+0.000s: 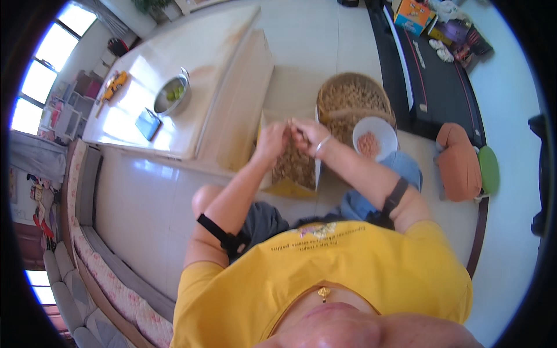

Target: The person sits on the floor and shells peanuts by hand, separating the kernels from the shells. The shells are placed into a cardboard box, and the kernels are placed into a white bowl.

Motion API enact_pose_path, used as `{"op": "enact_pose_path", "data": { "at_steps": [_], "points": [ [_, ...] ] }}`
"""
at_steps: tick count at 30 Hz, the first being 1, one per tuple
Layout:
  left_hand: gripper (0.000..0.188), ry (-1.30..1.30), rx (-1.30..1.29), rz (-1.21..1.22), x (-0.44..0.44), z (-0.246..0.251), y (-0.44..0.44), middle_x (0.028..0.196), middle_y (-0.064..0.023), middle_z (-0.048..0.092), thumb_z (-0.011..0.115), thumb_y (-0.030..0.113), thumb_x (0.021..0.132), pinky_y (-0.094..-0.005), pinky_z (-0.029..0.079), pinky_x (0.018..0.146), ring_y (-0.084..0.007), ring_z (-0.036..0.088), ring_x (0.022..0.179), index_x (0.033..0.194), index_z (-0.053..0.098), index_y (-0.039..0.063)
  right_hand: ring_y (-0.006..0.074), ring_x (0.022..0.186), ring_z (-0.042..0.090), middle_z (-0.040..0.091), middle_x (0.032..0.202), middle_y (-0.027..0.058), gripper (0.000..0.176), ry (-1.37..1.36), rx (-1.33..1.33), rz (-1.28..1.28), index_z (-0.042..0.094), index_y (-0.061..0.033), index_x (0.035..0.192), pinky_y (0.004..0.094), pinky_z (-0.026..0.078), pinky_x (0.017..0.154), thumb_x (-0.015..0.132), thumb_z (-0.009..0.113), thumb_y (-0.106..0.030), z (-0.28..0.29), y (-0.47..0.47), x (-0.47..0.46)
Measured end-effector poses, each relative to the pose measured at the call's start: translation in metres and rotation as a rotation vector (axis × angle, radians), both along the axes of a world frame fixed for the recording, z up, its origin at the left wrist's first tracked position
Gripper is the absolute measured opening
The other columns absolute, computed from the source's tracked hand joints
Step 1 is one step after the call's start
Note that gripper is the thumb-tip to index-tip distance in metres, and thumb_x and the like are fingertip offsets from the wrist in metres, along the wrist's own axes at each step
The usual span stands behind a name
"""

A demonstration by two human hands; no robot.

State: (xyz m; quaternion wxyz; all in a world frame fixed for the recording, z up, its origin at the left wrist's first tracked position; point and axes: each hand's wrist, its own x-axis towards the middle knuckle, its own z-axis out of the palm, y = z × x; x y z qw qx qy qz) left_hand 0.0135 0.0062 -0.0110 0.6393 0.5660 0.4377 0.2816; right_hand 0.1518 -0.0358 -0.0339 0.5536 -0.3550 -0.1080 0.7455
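My left hand (273,140) and my right hand (308,135), a bracelet on its wrist, meet with bent fingers over an open box (317,174). Any small thing between the fingertips is too blurred to make out. Brown peanut shells (293,167) fill the box below them. Just right of my right hand, a round woven basket (323,93) holds unshelled peanuts (354,93). A white bowl (388,138) with pink shelled peanuts (368,144) sits at the basket's near right edge, by my right forearm.
At left, a pale stone-topped table (209,100) carries a metal pot (161,106) of green fruit, a tablet-like device (148,124) and a yellow toy vehicle (114,86). A black treadmill-like machine (439,95), an orange-brown covered seat (459,167) and a green round object (488,169) stand at right.
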Motion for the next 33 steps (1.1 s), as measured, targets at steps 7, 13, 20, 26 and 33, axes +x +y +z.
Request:
{"op": "enact_pose_path", "data": {
  "at_steps": [7,13,20,26,33],
  "points": [
    [0.02,-0.289,-0.489,-0.013,-0.007,-0.004,0.008,0.063,0.0019,0.043,0.044,0.019,0.091,-0.0185,0.024,0.038,-0.0047,0.034,0.048,0.077,0.05,0.008,0.0049,0.052,0.044,0.05,0.069,-0.0019,0.014,-0.048,0.173,0.001,0.056,-0.0052,0.099,0.0187,0.03,0.039,0.092,0.052,-0.017,0.006,0.0,-0.002],
    [0.019,-0.382,-0.58,0.055,-0.008,-0.008,0.014,0.063,-0.0005,0.047,0.042,0.017,0.09,-0.0185,0.025,0.038,-0.0059,0.036,0.048,0.077,0.05,0.006,0.0037,0.048,0.044,0.055,0.073,0.0009,0.017,-0.437,0.248,0.038,0.058,-0.0026,0.104,0.0173,0.03,0.037,0.09,0.055,-0.012,0.015,-0.001,-0.013],
    [0.021,-0.331,-0.537,0.1,-0.012,-0.011,0.016,0.062,-0.0002,0.044,0.046,0.021,0.09,-0.0189,0.023,0.037,-0.0061,0.035,0.048,0.073,0.047,0.01,0.0046,0.05,0.043,0.053,0.074,0.0022,0.027,-0.354,0.19,0.073,0.052,-0.003,0.114,0.0174,0.031,0.038,0.089,0.056,-0.013,0.015,-0.001,-0.01],
    [0.029,-0.289,-0.551,0.249,-0.018,-0.004,0.02,0.06,0.0001,0.041,0.048,0.024,0.091,-0.0195,0.023,0.037,-0.0073,0.033,0.046,0.067,0.039,0.012,0.0076,0.053,0.04,0.052,0.084,0.0079,0.047,-0.228,0.034,0.057,0.032,-0.0103,0.132,0.0197,0.03,0.041,0.094,0.046,-0.036,0.014,-0.001,-0.006],
    [0.022,-0.15,-0.165,-0.053,-0.005,0.008,0.008,0.061,0.0011,0.047,0.047,0.021,0.093,-0.0201,0.031,0.042,-0.0066,0.04,0.048,0.097,0.058,0.002,0.0098,0.058,0.046,0.052,0.089,0.0084,0.054,-0.237,0.048,0.049,0.038,-0.0106,0.126,0.0211,0.033,0.044,0.092,0.04,-0.052,0.004,0.005,0.0]
  ]
}}
